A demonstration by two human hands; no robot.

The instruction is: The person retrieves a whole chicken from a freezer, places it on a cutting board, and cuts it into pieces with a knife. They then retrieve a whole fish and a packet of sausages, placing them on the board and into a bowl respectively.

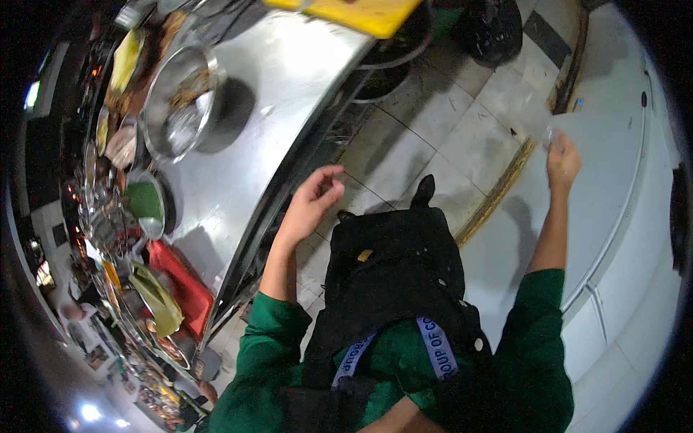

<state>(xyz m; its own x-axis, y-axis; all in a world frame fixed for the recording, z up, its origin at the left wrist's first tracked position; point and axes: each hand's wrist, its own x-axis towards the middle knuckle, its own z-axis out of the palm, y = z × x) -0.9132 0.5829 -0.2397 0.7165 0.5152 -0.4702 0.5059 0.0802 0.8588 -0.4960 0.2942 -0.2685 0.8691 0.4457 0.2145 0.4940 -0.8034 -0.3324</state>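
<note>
My left hand [312, 206] hangs beside the edge of the steel table [285, 79], its fingers loosely bent and apart with nothing in them. Out to the right, my right hand [563, 162] is raised with its fingers pinched on a thin piece of clear plastic [550, 136], which looks like a bag. The plastic's outline is faint against the floor. On the table stands a large steel bowl [148, 115] with brown bits and crumpled clear plastic in it.
A yellow board [354, 13] lies at the table's far end. A green-filled bowl [144, 202], a red board [180, 285] and several food containers line the left. A black bag [491, 32] sits on the tiled floor [404, 155]. A white panelled surface [599, 187] rises at right.
</note>
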